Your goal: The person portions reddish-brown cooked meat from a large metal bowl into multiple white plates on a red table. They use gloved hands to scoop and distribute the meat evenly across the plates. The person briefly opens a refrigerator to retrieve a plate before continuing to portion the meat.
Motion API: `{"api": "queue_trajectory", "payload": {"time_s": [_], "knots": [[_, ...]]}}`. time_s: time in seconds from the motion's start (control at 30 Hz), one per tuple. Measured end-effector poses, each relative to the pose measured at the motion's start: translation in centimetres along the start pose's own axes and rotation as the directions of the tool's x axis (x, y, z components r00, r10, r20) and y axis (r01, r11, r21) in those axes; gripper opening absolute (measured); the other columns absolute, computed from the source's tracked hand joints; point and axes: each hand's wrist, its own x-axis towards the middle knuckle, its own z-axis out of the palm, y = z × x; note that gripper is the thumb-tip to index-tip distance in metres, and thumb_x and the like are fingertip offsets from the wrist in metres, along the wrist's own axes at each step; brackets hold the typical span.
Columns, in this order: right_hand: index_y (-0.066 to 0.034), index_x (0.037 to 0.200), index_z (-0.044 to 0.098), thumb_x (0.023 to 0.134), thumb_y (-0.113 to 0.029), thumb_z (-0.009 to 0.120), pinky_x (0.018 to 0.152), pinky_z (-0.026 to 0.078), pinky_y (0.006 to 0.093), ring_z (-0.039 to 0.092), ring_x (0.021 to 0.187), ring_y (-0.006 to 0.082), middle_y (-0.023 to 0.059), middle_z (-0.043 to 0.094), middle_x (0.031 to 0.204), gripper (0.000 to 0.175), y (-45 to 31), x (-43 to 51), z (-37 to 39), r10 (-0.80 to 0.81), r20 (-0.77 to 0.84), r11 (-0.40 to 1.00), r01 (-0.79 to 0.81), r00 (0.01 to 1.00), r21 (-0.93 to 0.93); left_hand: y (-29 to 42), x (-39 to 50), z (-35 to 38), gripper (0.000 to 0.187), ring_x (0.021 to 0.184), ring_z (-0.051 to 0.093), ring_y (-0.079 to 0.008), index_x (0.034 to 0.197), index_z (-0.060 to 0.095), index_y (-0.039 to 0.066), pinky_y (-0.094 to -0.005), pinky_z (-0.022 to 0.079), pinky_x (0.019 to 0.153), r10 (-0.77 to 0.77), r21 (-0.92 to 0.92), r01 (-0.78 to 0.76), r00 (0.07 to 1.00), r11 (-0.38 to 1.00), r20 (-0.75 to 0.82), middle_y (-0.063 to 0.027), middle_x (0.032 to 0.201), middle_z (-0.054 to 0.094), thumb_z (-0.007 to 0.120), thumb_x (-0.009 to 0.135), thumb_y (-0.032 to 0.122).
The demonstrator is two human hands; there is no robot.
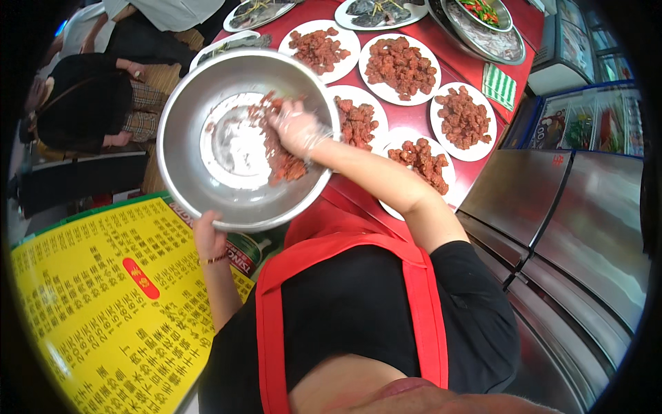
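Observation:
A large stainless steel bowl (189, 155) is tilted in front of me. My left hand (209, 235), bare with a beaded bracelet at the wrist, grips its near rim at the lower left. Inside the bowl is my right hand (297, 129), in a clear plastic glove, touching the reddish marinated meat pieces (289, 168) along the right side of the bowl; whether its fingers close on any of them cannot be told. White plates of similar meat, one of them a plate of meat (401, 67), stand on the red table (455, 52) beyond and to the right of the bowl.
Oval plates of dark food (382, 13) stand at the back. Metal bowls (486, 41), one with cut peppers, and a green striped cloth (499, 87) lie at the back right. Steel refrigerator doors (517, 191) are at right, a yellow printed board (103, 300) at left. People stand at upper left.

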Motion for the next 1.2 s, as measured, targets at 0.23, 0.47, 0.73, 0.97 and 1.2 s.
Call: {"api": "queue_trajectory", "payload": {"time_s": [0.23,0.47,0.73,0.97,1.2], "knots": [[-0.0103,0.108,0.07,0.087,-0.01,0.056,0.086,0.055,0.0429,0.057,0.108,0.037,0.0196,0.056,0.112,0.026,-3.6,4.5,3.2,-0.184,-0.092,0.946,0.201,0.979,0.252,2.2,3.5,-5.2,0.04,0.103,0.065,-0.0331,0.114,0.057,-0.008,-0.0456,0.054,0.095,-0.129,-0.03,0.129,0.992,0.991,0.008,-0.0173,0.11,0.065,0.056,0.075,-0.002],[-0.0136,0.109,0.075,0.084,-0.002,0.065,0.091,0.052,0.0376,0.064,0.1,0.0254,0.0095,0.068,0.1,0.03,-0.1,10.6,0.5,0.115,-0.285,0.625,0.154,0.951,0.765,6.0,12.1,-1.5,0.038,0.099,0.065,-0.0287,0.113,0.058,-0.008,-0.0432,0.054,0.093,-0.09,0.0,0.09,0.995,0.996,-0.032,-0.0141,0.107,0.065,0.055,0.075,-0.004],[0.0014,0.108,0.073,0.084,0.01,0.052,0.089,0.055,0.0339,0.07,0.105,0.026,0.0172,0.072,0.117,0.034,17.5,14.6,-2.5,0.675,-0.066,0.481,-0.371,0.735,0.794,10.4,21.1,3.3,0.033,0.099,0.063,-0.0256,0.109,0.061,-0.006,-0.0399,0.052,0.093,-0.012,-0.024,0.015,0.995,1.0,0.099,-0.011,0.106,0.064,0.057,0.077,-0.004],[-0.0079,0.133,0.063,0.082,-0.002,0.054,0.1,0.047,0.0344,0.065,0.116,0.0314,0.0218,0.068,0.122,0.053,21.6,16.0,-0.5,0.59,0.103,0.629,-0.536,0.801,0.564,13.6,24.1,4.8,0.032,0.095,0.064,-0.0263,0.108,0.06,-0.006,-0.0398,0.052,0.09,-0.086,0.005,0.086,0.986,0.996,0.14,-0.013,0.104,0.063,0.054,0.078,-0.002],[0.0014,0.118,0.067,0.089,-0.005,0.061,0.09,0.055,0.0401,0.068,0.102,0.0327,0.0214,0.069,0.111,0.031,13.3,17.7,-9.5,0.423,-0.497,0.87,-0.186,0.758,0.457,11.9,27.6,7.0,0.037,0.099,0.066,-0.028,0.112,0.061,-0.004,-0.04,0.054,0.09,-0.24,-0.158,0.274,0.949,0.949,0.204,-0.0128,0.107,0.066,0.059,0.075,-0.005]]}}
